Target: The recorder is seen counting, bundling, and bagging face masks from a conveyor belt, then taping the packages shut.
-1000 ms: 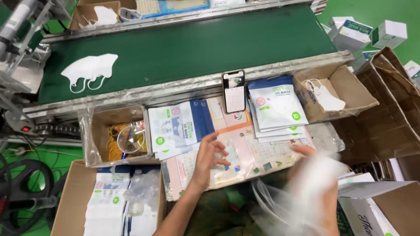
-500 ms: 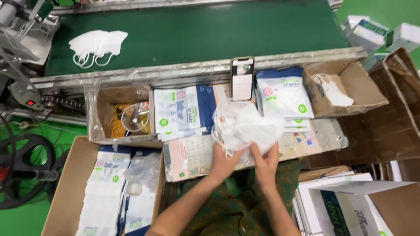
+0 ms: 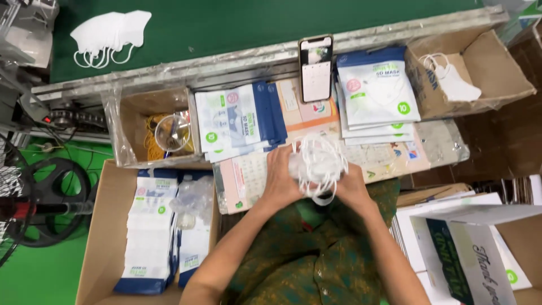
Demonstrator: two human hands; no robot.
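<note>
A soft bundle of white face masks [image 3: 317,164], folded cloth with thin elastic loops spilling out, sat near the middle of the scene, over a glossy printed sheet [image 3: 248,175] on the bench; the left hand [image 3: 282,178] was curled around its left side, fingers closed on the fabric; the right hand [image 3: 351,186] clasped the right side, loops draped over its knuckles. Flat, shiny pouches [image 3: 240,118] in white and navy lay just beyond on the left; a similar stack [image 3: 377,93] lay far right; a phone [image 3: 316,68] stood upright between them. A brown cardboard box [image 3: 480,68] at far right held one loose mask [image 3: 454,85]; another stack of masks [image 3: 110,36] rested on the matte green conveyor belt [image 3: 254,22].
</note>
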